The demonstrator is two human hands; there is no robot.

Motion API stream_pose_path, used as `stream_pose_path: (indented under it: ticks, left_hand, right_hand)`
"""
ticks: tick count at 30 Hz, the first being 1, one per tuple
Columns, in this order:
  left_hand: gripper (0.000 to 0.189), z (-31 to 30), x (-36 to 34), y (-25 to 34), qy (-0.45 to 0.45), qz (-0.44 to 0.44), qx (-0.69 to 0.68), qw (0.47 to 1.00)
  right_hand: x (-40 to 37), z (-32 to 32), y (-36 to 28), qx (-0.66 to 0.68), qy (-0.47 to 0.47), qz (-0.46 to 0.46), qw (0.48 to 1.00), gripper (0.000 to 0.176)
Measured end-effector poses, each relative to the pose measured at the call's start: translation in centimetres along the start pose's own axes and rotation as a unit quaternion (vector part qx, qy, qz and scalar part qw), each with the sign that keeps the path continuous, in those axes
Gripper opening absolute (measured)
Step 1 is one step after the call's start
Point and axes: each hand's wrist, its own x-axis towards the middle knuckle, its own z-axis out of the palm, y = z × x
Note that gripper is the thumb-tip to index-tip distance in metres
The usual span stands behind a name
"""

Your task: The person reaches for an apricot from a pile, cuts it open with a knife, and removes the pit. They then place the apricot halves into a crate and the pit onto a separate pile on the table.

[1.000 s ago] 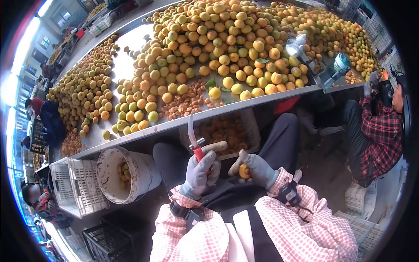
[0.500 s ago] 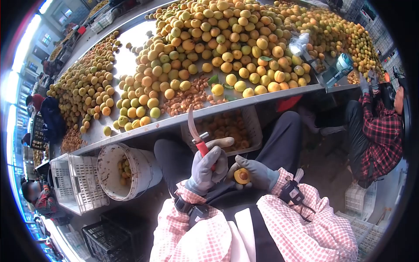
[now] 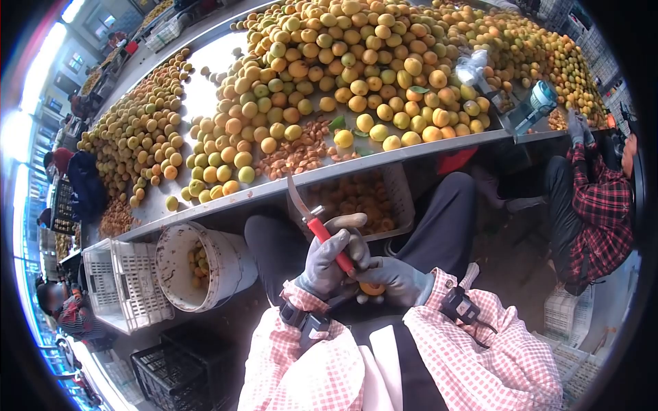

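My gloved left hand (image 3: 327, 264) is wrapped round the red handle of a curved knife (image 3: 319, 231), its blade pointing up and away toward the table edge. The handle's lower end sits close to my right hand (image 3: 401, 281), which is also gloved. My right fingers close over an apricot (image 3: 372, 289), mostly hidden beneath them. Both hands are together above my lap. Below the table edge, in front of my hands, stands a crate (image 3: 408, 205) holding apricot pieces. Brown pits (image 3: 295, 156) lie heaped on the table among whole apricots (image 3: 257, 113).
A metal-edged table (image 3: 253, 196) runs across in front, piled with fruit. On the left stand a white bucket (image 3: 233, 267) with some fruit, white crates (image 3: 130, 288) and a black crate (image 3: 171, 377). A bottle (image 3: 534, 109) lies at the right; a person in plaid (image 3: 602, 205) sits beyond.
My hands have come together, and the knife's handle end has moved down toward the apricot. The apricot's cut face with its pit, visible before, is now mostly covered by my right fingers.
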Motion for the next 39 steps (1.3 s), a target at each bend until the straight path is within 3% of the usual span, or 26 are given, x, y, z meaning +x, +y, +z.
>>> stream_pose_path:
  ticks: [4, 5, 6, 7, 8, 10, 11, 12, 14, 18, 20, 22, 24, 29, 31, 33, 39]
  left_hand:
    - [0.053, 1.8, 0.7, 0.2, 0.08, 0.048, 0.058, 0.994]
    - [0.052, 1.2, 0.9, 0.4, 0.07, 0.064, 0.063, 0.994]
    - [0.052, 0.8, 1.2, 0.5, 0.07, 0.063, 0.063, 0.994]
    - [0.054, 0.6, 1.5, 0.6, 0.122, 0.075, 0.039, 0.989]
    - [0.057, 0.5, 1.7, 0.7, 0.174, 0.087, 0.015, 0.981]
    - [0.049, 0.8, 1.8, 0.8, 0.226, 0.094, 0.016, 0.969]
    - [0.046, 0.3, 1.7, 1.0, 0.18, 0.084, 0.008, 0.98]
    - [0.044, 0.3, 1.7, 1.1, 0.132, 0.072, 0.0, 0.989]
    - [0.043, 0.6, 1.6, 1.2, 0.094, 0.071, -0.008, 0.993]
    - [0.042, 1.0, 1.4, 1.2, -0.019, 0.08, -0.013, 0.997]
    - [0.042, 2.1, 1.7, 0.8, -0.01, 0.096, 0.012, 0.995]
    - [0.045, 4.3, 2.2, 0.4, 0.215, 0.142, 0.113, 0.959]
    - [0.043, 2.8, 2.0, 0.4, 0.19, 0.148, 0.105, 0.965]
    - [0.036, 1.7, 1.3, 1.3, 0.064, 0.198, 0.04, 0.977]
    - [0.035, 2.1, 1.4, 1.6, 0.054, 0.212, 0.054, 0.974]
    - [0.034, 2.3, 1.3, 1.4, 0.044, 0.225, 0.069, 0.971]
    - [0.035, 2.4, 1.1, 0.9, 0.055, 0.26, 0.107, 0.958]
  right_hand:
    - [0.0, -0.8, -0.1, -0.13, 0.07, -0.062, 0.987, 0.02]
    - [0.4, -1.3, 0.4, -0.211, 0.105, -0.166, 0.958, 0.017]
    - [0.5, -1.3, 0.6, -0.288, 0.137, -0.265, 0.91, 0.015]
    - [0.0, -1.0, 0.2, -0.441, 0.183, -0.387, 0.789, 0.015]
    - [0.2, -1.2, 0.1, -0.44, 0.183, -0.387, 0.789, 0.015]
    - [0.6, -1.3, -0.3, -0.387, 0.122, -0.268, 0.874, 0.019]
    - [0.5, -0.9, -0.4, -0.224, 0.081, -0.176, 0.955, 0.024]
    - [0.1, -0.8, -0.4, -0.223, 0.082, -0.177, 0.955, 0.024]
    - [-0.3, -0.8, -0.2, 0.032, -0.021, -0.032, 0.999, 0.032]
    - [-0.3, -0.7, 0.2, -0.002, -0.046, -0.039, 0.998, 0.031]
    - [-0.1, -0.7, 0.3, -0.059, -0.03, -0.064, 0.996, 0.032]
    - [0.0, -0.4, 0.3, -0.116, -0.013, -0.087, 0.989, 0.032]
    - [-0.2, 0.3, 0.3, -0.284, 0.052, -0.256, 0.922, 0.03]
    - [-0.7, -0.6, 0.1, -0.325, 0.048, -0.199, 0.923, 0.03]
    - [-0.6, -0.6, 0.2, -0.312, 0.024, -0.169, 0.934, 0.031]
    - [-0.5, -0.7, 0.8, -0.21, -0.01, -0.167, 0.963, 0.033]
    - [-0.2, -1.2, 1.4, -0.317, 0.016, -0.239, 0.918, 0.033]
